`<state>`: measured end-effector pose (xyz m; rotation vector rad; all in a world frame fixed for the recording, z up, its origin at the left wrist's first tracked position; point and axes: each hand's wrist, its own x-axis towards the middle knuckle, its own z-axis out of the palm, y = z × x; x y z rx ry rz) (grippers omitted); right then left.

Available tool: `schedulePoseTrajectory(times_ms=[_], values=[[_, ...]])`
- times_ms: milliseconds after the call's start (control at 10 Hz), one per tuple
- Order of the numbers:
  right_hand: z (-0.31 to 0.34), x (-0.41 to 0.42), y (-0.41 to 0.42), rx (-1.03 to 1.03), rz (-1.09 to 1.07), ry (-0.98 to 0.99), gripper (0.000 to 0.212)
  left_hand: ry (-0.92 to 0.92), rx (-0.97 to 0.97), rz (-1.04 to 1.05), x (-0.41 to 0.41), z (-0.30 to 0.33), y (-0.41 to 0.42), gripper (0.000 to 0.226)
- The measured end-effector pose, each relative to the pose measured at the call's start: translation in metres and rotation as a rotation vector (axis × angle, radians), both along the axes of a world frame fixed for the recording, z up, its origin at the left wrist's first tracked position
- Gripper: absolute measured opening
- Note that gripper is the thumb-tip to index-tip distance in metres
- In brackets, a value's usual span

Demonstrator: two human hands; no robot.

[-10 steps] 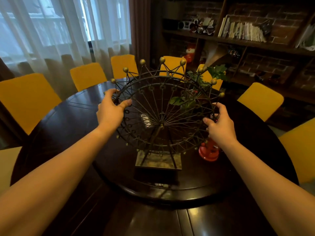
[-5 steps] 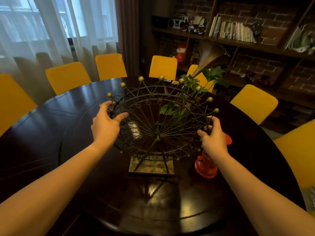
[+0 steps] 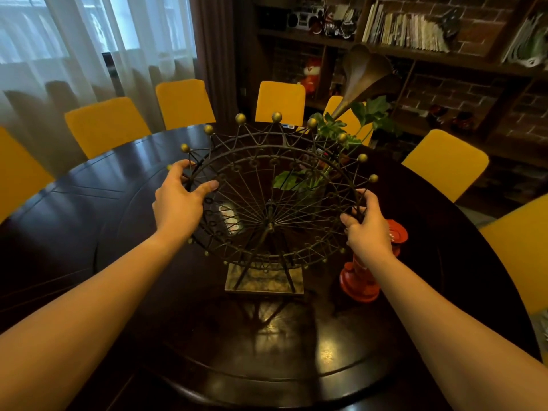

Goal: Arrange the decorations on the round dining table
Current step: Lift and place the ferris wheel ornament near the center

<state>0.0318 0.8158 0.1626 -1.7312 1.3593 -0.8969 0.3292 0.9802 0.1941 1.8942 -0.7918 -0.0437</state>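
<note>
Two bare arms reach over one round dark table [image 3: 89, 203]. One wire Ferris wheel [image 3: 272, 203] stands on its square base near the middle. The left hand [image 3: 178, 203] pinches its left rim; the right hand [image 3: 367, 229] curls around its right rim. One red hydrant toy [image 3: 361, 280] stands just beside. One leafy plant [image 3: 335, 134] sits behind. Seven yellow chairs [image 3: 280, 100] ring the table.

Behind the wire ferris wheel [image 3: 272, 203], only partly seen: a leafy plant [image 3: 335, 134] whose pot is lost among the spokes, and a small pale object [image 3: 228, 216] too blurred to name. Half covered by the right hand [image 3: 367, 232], the red ornament [image 3: 363, 277], its upper part mostly out of sight. Cut off by the frame: both forearms, the round table [image 3: 89, 203] at bottom, yellow chairs [image 3: 522, 250] at both sides.
</note>
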Motion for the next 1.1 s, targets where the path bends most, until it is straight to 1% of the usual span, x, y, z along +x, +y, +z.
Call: schedulePoseTrajectory(times_ms=[300,500,600,700,800,900,1000,1100], values=[[0.000,-0.001,0.004,-0.027,0.037,0.044,0.064,-0.089,0.022,-0.023,-0.006,0.003,-0.001,0.059],[0.005,0.002,0.010,-0.001,0.041,0.106,0.069,-0.200,0.135,-0.069,0.000,0.007,0.001,0.062],[0.010,-0.001,0.013,-0.017,0.041,0.185,0.077,-0.224,0.190,-0.086,0.002,0.010,0.001,0.070],[0.014,-0.009,0.012,-0.024,0.074,0.296,0.088,-0.219,0.238,-0.093,0.002,0.016,0.003,0.080],[0.018,-0.017,0.017,-0.023,0.097,0.405,0.104,-0.215,0.273,-0.095,-0.003,0.023,0.010,0.088],[0.031,-0.023,0.035,-0.010,0.085,0.447,0.113,-0.185,0.278,-0.086,-0.016,0.028,0.021,0.092],[0.041,-0.031,0.056,-0.048,0.069,0.464,0.113,-0.082,0.208,-0.082,-0.029,0.036,0.035,0.096],[0.057,-0.039,0.087,-0.147,0.050,0.498,0.110,-0.121,0.160,-0.044,-0.056,0.046,0.056,0.094]])
